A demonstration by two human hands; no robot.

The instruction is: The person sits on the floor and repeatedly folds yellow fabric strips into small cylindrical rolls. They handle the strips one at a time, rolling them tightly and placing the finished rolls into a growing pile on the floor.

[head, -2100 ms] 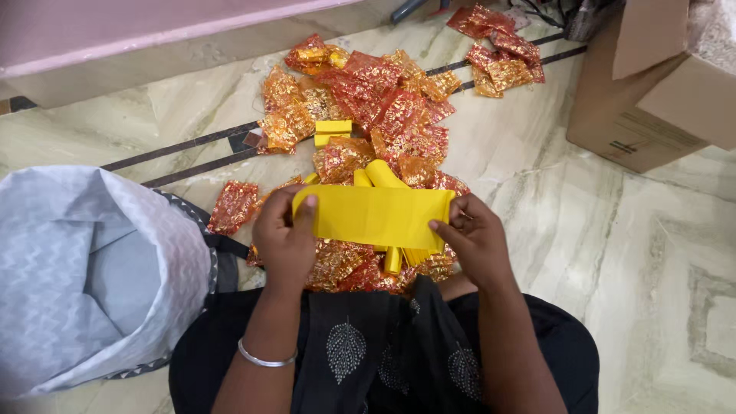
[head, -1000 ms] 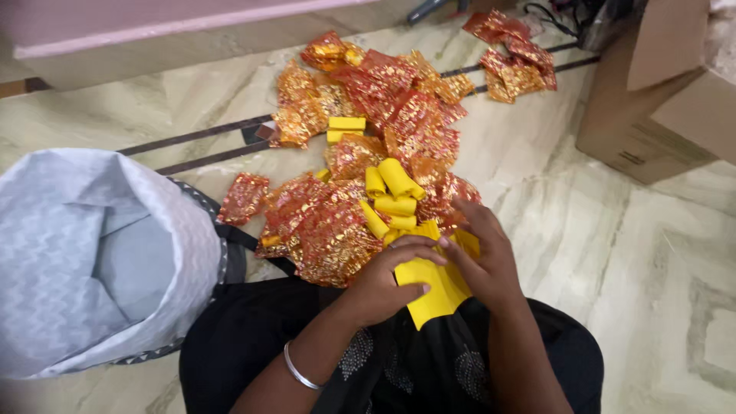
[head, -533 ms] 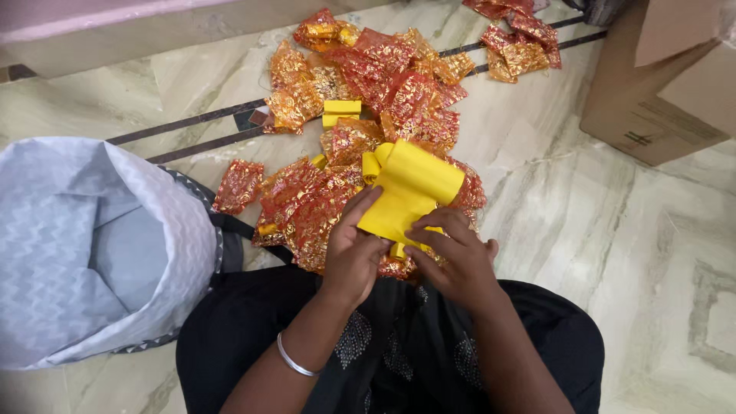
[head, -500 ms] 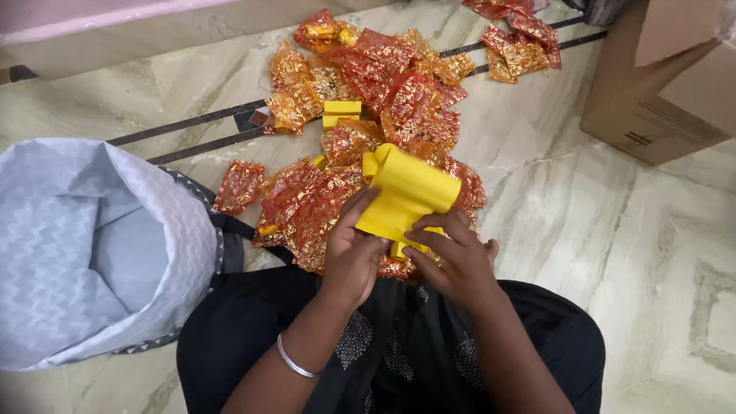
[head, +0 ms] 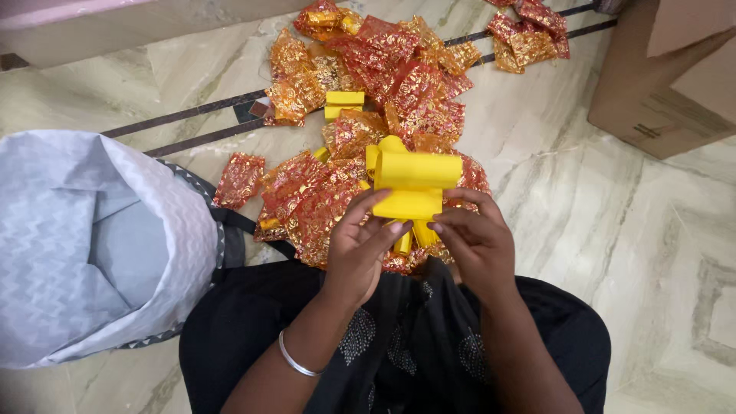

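Yellow paper (head: 414, 184), half-rolled, gripped between left hand (head: 360, 245) and right hand (head: 471, 241) above the red-gold pouches (head: 322, 203); tighter rolling seems next

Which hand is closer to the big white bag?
Left. The left hand holds the yellow cloth on the side toward the white bag; the right hand is on the far side.

Single head-worn camera, looking steeply down from above the seated person's lap, facing forward over the marble floor (head: 583, 222), close to both hands, left hand (head: 359, 247) and right hand (head: 474, 239) near frame centre, white bag (head: 92, 238) at left edge, cardboard box (head: 667, 84) cropped top right
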